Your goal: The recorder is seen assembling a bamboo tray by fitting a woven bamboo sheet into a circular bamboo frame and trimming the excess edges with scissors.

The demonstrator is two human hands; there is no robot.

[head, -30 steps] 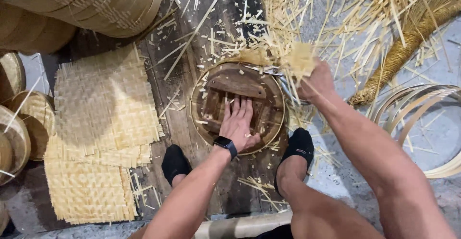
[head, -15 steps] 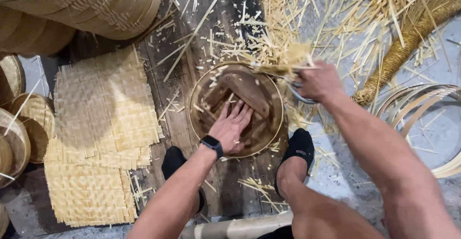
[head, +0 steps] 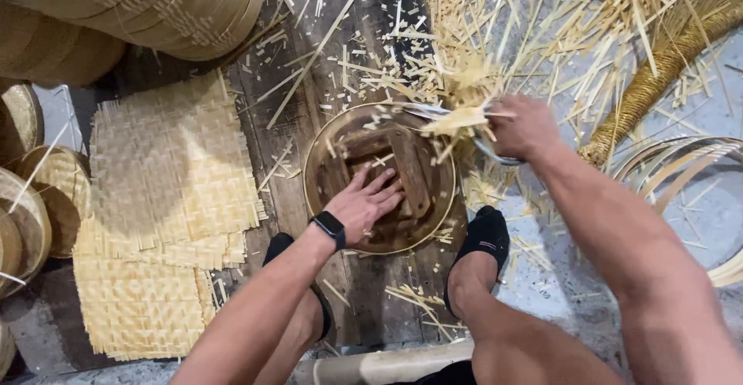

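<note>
A round woven bamboo tray point(head: 325, 191) lies on the dark wooden boards point(head: 371, 300) near the middle, between the person's black-socked feet, with the left hand point(head: 365, 203) pressed flat inside it, fingers spread apart on the wooden crosspieces. At its far right rim the right hand point(head: 522, 126) is clenched on a metal cutting tool point(head: 422, 111) amid blurred strip ends. Square woven mats point(head: 166, 176) lie stacked to the left, and loose bamboo offcuts point(head: 495, 21) are scattered on the far side.

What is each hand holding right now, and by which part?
The right hand grips a metal cutting tool by its handle end, at the round frame's rim. The left hand holds nothing; it presses flat on the wooden block inside.
</note>
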